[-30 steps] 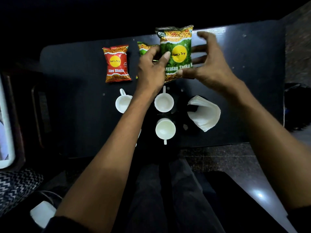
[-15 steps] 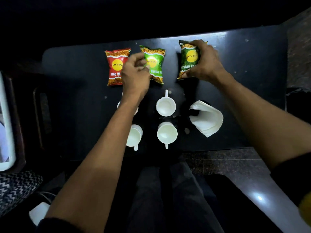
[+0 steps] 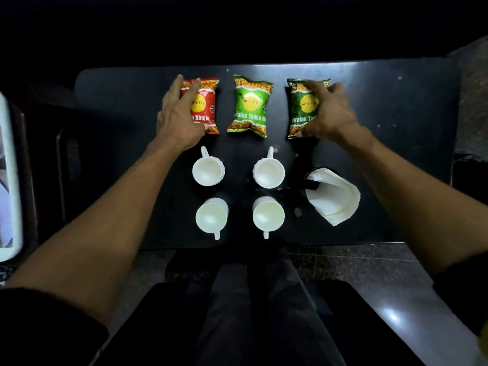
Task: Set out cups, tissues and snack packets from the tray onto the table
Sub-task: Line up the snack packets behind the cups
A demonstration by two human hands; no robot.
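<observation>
Three snack packets lie in a row at the far side of the black table (image 3: pixel 396 107): a red packet (image 3: pixel 207 101), a light green packet (image 3: pixel 250 107) and a dark green packet (image 3: pixel 302 107). My left hand (image 3: pixel 178 120) lies over the red packet's left half, thumb at its lower corner. My right hand (image 3: pixel 330 113) grips the dark green packet's right side, fingers at its top, thumb at its bottom. Nearer me stand several white cups in two pairs, among them a far-left cup (image 3: pixel 208 170) and a near-right cup (image 3: pixel 268 215). White tissues (image 3: pixel 334 199) stick out of a dark holder to their right.
A dark tray-like frame (image 3: pixel 62 167) sits left of the table. A white object (image 3: pixel 9 180) shows at the left edge. My legs in dark trousers (image 3: pixel 250 313) are below the table's near edge, with glossy floor (image 3: pixel 390 315) to the right.
My right hand has set the dark green packet down flat at the right end of the row. My left hand has moved left from the light green packet onto the red one.
</observation>
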